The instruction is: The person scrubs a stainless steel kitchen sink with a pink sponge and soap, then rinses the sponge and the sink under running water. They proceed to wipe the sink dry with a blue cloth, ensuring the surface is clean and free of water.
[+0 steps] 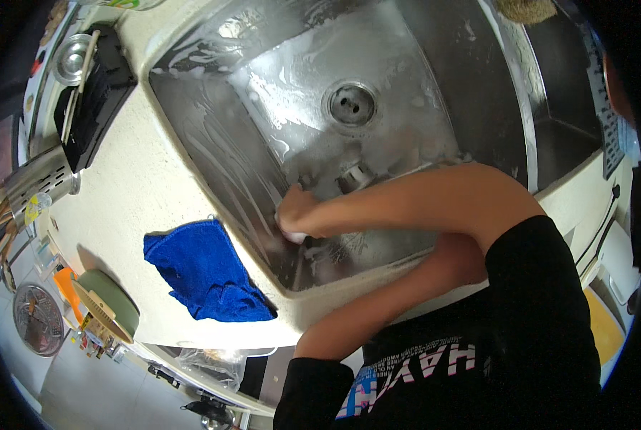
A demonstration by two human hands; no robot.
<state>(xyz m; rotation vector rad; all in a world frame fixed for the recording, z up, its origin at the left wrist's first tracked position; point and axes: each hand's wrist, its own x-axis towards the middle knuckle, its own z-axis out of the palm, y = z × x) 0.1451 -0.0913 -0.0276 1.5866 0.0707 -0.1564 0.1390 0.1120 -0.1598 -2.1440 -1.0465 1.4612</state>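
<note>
My right forearm reaches leftward across the metal sink (471, 93). At its end, my right hand (299, 211) is closed and pressed low against the sink's left wall, near the front corner. A small whitish thing (295, 236) shows under the fingers; whether it is a sponge, a cloth or foam, I cannot tell. My left forearm crosses beneath the right one at the sink's front edge, and its hand is hidden there. Behind my right forearm sits a round metal drain strainer (355, 177). Soap suds streak the sink's walls and floor around the drain (350, 104).
A crumpled blue cloth (209, 272) lies on the pale counter (120, 215) left of the sink. Farther left stand a black rack (102, 100), a perforated metal utensil holder (44, 183) and a green board (112, 304). A second basin (567, 143) is at the right.
</note>
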